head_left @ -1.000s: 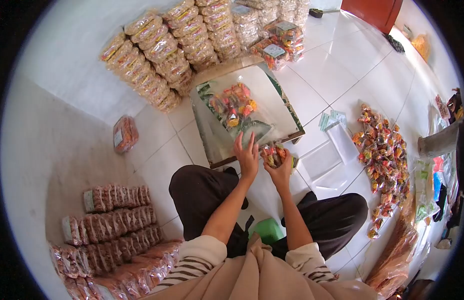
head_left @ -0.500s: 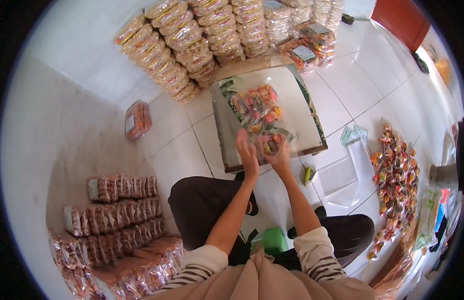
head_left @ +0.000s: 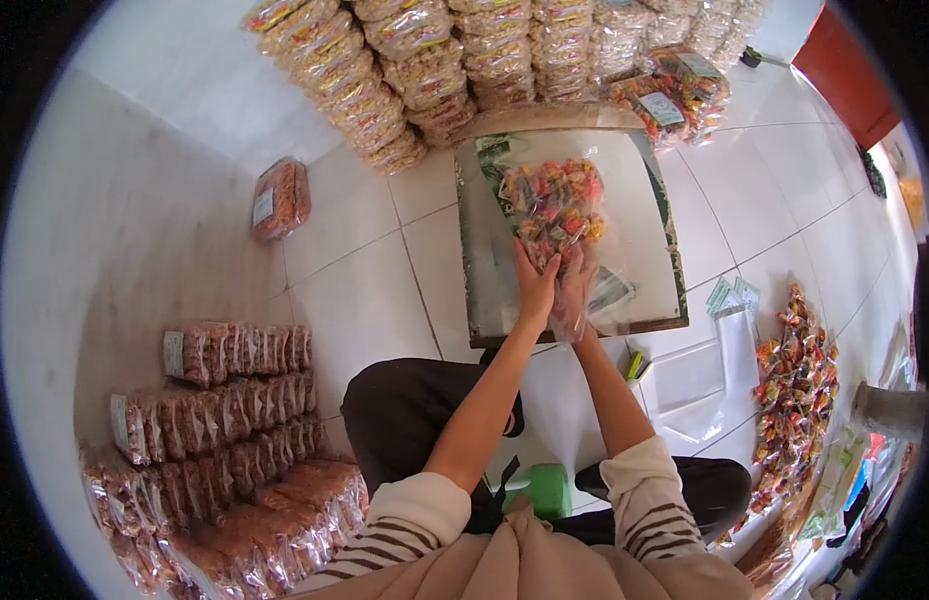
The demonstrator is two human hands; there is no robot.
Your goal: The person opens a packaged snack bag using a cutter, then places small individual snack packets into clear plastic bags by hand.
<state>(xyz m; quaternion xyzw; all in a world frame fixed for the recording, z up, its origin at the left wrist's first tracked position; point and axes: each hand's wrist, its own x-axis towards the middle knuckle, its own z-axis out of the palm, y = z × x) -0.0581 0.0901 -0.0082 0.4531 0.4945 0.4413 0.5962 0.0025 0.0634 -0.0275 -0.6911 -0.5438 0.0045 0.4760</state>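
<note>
A clear plastic bag [head_left: 554,200] holding several small wrapped snack packets in red, orange and yellow lies on a low table [head_left: 639,245]. At the bag's near end, my left hand [head_left: 537,285] presses in from the left, its fingers reaching along the packets. My right hand [head_left: 575,285] sits close beside it, gripping the same end from the right. Loose clear film spreads out by the right hand and hangs over the table's front edge. A green-printed label [head_left: 612,288] shows under the film.
Stacked bags of snacks [head_left: 494,50] line the back wall. More packs [head_left: 239,420] stand at lower left. A pile of wrapped packets [head_left: 794,390], clear sleeves [head_left: 734,350] and a yellow-green cutter [head_left: 636,365] lie on the right floor. A green object [head_left: 539,492] sits between the legs.
Both hands have come together at the bag's near end. The packets that lay nearer the table edge are now gathered with the others. The whole view has shifted slightly.
</note>
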